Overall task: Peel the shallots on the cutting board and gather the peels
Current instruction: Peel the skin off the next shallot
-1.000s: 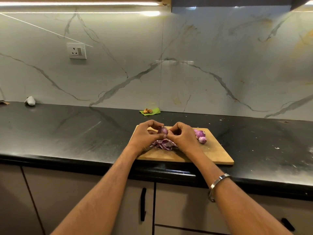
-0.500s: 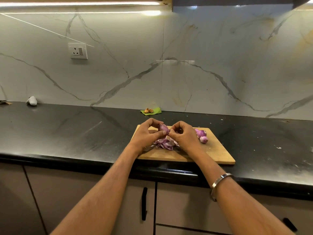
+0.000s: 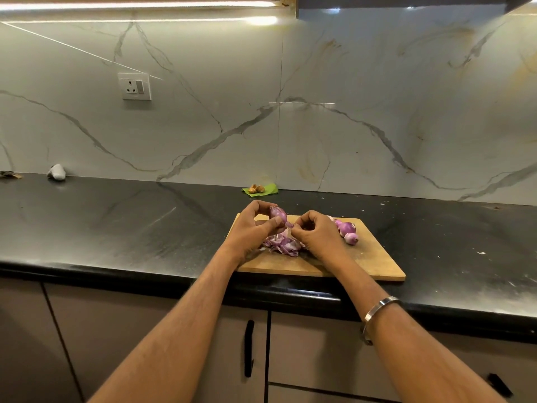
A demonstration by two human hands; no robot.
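Both forearms bare, no sleeves in view. Right wrist wears a plain silver metal bangle [image 3: 381, 308], flat band, sits loose. Left hand [image 3: 250, 229], right hand [image 3: 315, 237]: no rings or gloves visible.

A long black counter [image 3: 116, 228] runs along the wall.

A wood board [image 3: 363, 257] lies flat on the counter, near its front edge. Far back by the wall sits a small green leaf [image 3: 268, 189] with little brown bits [image 3: 255, 189] on it. At the far left, by the wall, lie a small white lump [image 3: 56, 172] and a brown scrap [image 3: 8, 175]. White specks [image 3: 481, 253] dot the right side.
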